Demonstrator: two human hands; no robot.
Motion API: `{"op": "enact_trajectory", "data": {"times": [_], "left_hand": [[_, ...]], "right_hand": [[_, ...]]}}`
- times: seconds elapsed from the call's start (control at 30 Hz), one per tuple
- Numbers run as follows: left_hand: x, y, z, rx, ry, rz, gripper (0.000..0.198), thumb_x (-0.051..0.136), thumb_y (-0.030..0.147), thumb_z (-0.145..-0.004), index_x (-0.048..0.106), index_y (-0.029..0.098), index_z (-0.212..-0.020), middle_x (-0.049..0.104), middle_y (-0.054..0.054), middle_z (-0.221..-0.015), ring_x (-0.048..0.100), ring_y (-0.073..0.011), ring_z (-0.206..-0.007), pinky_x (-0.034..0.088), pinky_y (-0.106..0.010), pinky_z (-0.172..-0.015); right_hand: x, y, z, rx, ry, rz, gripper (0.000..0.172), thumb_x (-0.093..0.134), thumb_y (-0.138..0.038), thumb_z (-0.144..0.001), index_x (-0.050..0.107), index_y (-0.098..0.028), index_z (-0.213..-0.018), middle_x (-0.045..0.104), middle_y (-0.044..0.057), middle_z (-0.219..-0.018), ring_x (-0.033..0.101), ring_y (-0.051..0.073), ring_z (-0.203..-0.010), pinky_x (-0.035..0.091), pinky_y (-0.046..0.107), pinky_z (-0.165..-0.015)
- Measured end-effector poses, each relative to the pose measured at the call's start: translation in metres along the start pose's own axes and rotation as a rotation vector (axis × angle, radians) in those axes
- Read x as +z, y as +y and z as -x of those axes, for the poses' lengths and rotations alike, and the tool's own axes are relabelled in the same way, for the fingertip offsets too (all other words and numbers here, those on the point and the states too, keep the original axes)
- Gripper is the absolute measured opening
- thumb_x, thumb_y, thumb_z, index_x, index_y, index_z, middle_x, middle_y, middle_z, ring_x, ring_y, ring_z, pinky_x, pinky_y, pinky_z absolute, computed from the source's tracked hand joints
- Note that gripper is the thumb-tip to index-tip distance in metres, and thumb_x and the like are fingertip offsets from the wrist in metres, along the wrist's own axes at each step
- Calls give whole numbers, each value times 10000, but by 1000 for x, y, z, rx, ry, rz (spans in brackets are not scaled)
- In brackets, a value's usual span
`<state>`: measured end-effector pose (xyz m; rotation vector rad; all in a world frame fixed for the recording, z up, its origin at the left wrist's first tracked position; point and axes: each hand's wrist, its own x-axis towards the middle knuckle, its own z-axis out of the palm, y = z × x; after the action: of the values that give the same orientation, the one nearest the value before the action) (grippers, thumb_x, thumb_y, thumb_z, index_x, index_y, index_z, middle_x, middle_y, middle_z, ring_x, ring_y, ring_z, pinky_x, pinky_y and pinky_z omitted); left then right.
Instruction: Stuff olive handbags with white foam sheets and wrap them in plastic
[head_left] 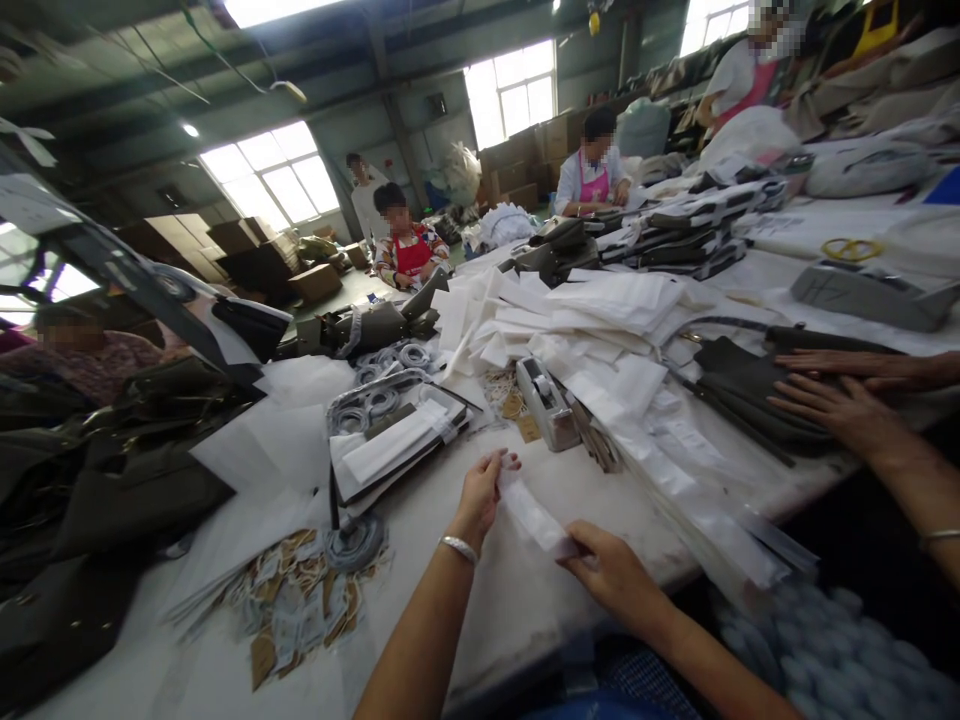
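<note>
Between my two hands stretches a narrow strip of white, thin sheet (534, 518), held above the pale tabletop (517, 600). My left hand (486, 488), with a silver bangle at the wrist, pinches its far end. The near end is gripped between thumb and fingers of my right hand (609, 565). Just beyond stands a grey tape dispenser (547, 405), beside a heap of white strips (577, 320). To the left lies a dark bag (405, 445) with white sheet and a wrapped handle on it.
Tags with strings (304, 600) lie at left near a grey coil (355, 543). Dark green bags (142, 460) are piled further left. A co-worker's hands (840, 400) rest on a dark bag (739, 385) at right. Another tape dispenser (870, 295) stands behind. Other people sit across the table.
</note>
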<state>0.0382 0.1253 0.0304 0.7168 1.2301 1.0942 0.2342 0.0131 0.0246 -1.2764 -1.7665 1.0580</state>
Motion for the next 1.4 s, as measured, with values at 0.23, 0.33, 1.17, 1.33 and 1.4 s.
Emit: {"op": "enact_trajectory", "data": {"times": [0.23, 0.33, 1.17, 1.33, 1.4], "left_hand": [[6, 17, 10, 32, -31, 119, 265, 715, 290, -864, 687, 148, -1086, 702, -145, -1173, 694, -208, -1002, 554, -311, -863], [16, 13, 22, -13, -80, 119, 338, 767, 319, -810, 689, 140, -1086, 711, -153, -1131, 702, -215, -932, 560, -313, -798], [62, 6, 63, 14, -225, 280, 542, 734, 575, -794, 677, 122, -1086, 707, -176, -1150, 675, -272, -1028, 534, -377, -870], [60, 8, 64, 42, -253, 221, 464, 812, 492, -750, 713, 117, -1004, 704, -176, -1155, 667, -266, -1033, 514, -373, -896], [59, 10, 63, 47, -257, 202, 458, 823, 485, -739, 723, 115, -990, 707, -177, -1141, 668, -264, -1023, 509, -373, -897]], "right_hand": [[-16, -13, -6, 105, 186, -531, 362, 641, -489, -884, 674, -192, -1087, 734, 99, -1026, 693, 240, -843, 558, 357, -743], [-22, -29, -15, 40, 156, -646, 402, 663, -465, -881, 642, -200, -1182, 734, 90, -969, 672, 189, -722, 522, 291, -594], [-4, -3, -20, 192, 27, -488, 436, 538, -591, -916, 635, -171, -849, 530, -36, -593, 423, 88, -466, 286, 213, -420], [-6, -4, -18, 206, -12, -481, 437, 549, -590, -902, 645, -165, -875, 518, -45, -573, 395, 79, -430, 286, 217, -415], [-6, -5, -17, 214, -32, -489, 441, 557, -589, -890, 663, -161, -901, 509, -47, -565, 391, 78, -427, 285, 217, -413]]}}
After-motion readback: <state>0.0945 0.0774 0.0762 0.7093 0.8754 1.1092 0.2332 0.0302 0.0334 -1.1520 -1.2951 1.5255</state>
